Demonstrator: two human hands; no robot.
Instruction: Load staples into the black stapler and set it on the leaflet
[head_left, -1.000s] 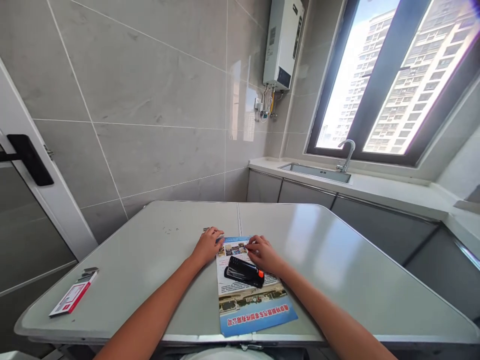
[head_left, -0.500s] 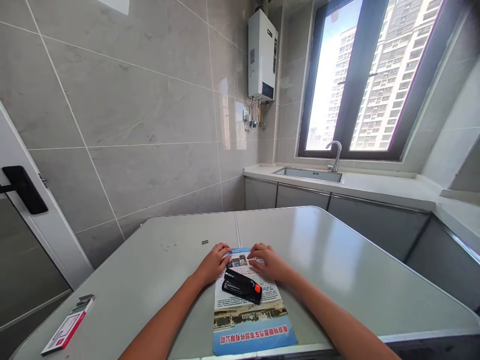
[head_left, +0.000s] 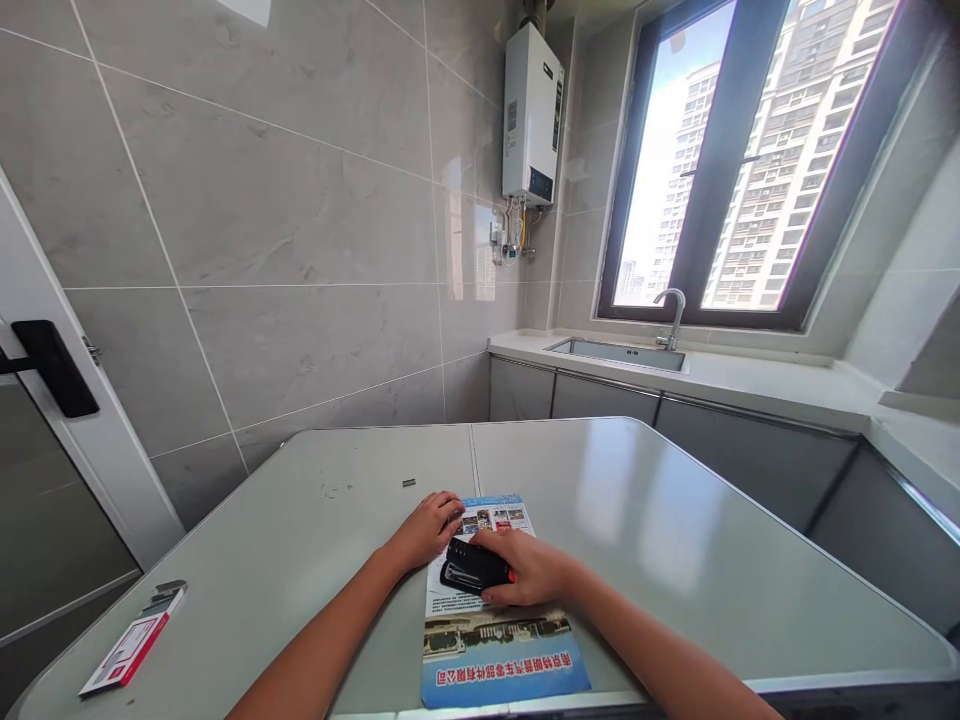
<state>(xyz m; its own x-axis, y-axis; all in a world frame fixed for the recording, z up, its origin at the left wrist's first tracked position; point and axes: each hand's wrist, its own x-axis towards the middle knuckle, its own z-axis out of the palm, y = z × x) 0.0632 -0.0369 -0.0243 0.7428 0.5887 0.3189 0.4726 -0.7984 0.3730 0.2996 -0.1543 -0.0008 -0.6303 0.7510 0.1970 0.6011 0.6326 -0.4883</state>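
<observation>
A printed sheet (head_left: 502, 670) with a blue lower band lies on the table near its front edge. On the sheet rests a black stapler (head_left: 471, 566) with a red-orange part at its right end. My right hand (head_left: 529, 568) is closed round the stapler's right end, thumb below and fingers above. My left hand (head_left: 429, 528) lies at the sheet's upper left edge, fingers bent over the corner and pressing on the paper.
The pale table (head_left: 660, 600) also bears a small strip of staples (head_left: 409, 483) beyond my left hand and a red-and-white package (head_left: 135, 640) at the far left. Behind are a counter with a sink (head_left: 622, 352) and a window.
My right hand has come down from the sheet's upper right corner and taken hold of the stapler. My left hand has stayed nearly in place at the upper left edge.
</observation>
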